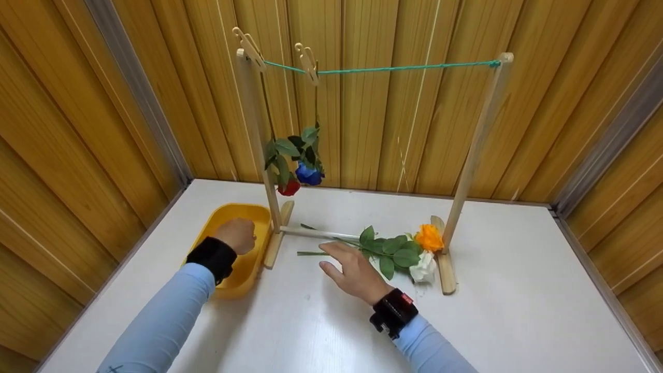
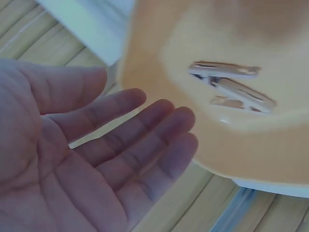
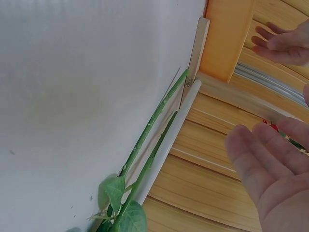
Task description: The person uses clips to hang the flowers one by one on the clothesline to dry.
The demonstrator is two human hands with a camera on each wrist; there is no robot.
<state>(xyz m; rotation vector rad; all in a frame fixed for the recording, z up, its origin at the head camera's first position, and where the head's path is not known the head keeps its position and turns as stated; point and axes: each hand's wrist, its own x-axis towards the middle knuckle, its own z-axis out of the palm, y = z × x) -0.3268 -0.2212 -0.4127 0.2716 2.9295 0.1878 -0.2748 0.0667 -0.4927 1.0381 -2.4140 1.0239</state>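
Note:
Over the yellow plastic bin [image 1: 235, 289], my left hand [image 1: 237, 235] hovers with its fingers loosely extended and holding nothing. Clothespins [image 2: 244, 94] lie on the bin's floor in the left wrist view, beyond the fingertips. My right hand [image 1: 355, 272] is held above the table near the cut ends of rose stems [image 3: 154, 121], its fingers apart and empty. Those stems belong to an orange rose [image 1: 429, 237] and a white rose [image 1: 423, 267], lying with leaves toward the right. A red rose [image 1: 288, 187] and a blue rose [image 1: 310, 173] hang upside down from clothespins [image 1: 308, 65].
A wooden frame with two posts [image 1: 476, 150] stands across the table, a green cord [image 1: 393, 68] strung between their tops. Its low crossbar [image 1: 316, 233] runs beside the stems. Wood-patterned walls [image 1: 362, 129] enclose the white table [image 1: 518, 290] at the back and sides.

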